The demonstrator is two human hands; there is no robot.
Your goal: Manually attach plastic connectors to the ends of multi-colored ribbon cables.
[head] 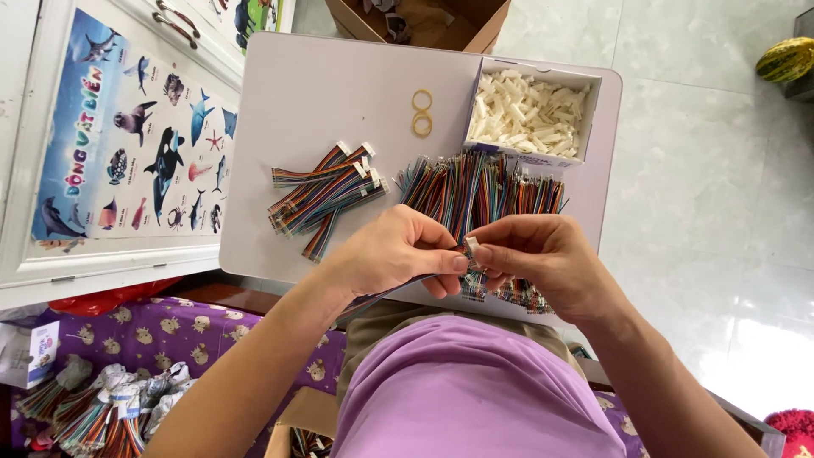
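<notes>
Person sits at white board (297,110) on lap. L hand (394,252) pinches a ribbon cable (381,297) betw. thumb & fingers, cable hangs down toward lap. R hand (543,259) has fingers closed on small white connector (471,244) at the cable end, both hands touching. Behind hands lies big pile of loose wires (483,187). Left of it, finished cables (326,197) w/ connectors. Box (530,114) of white connectors at far right corner, two rubber bands (421,113) beside it
</notes>
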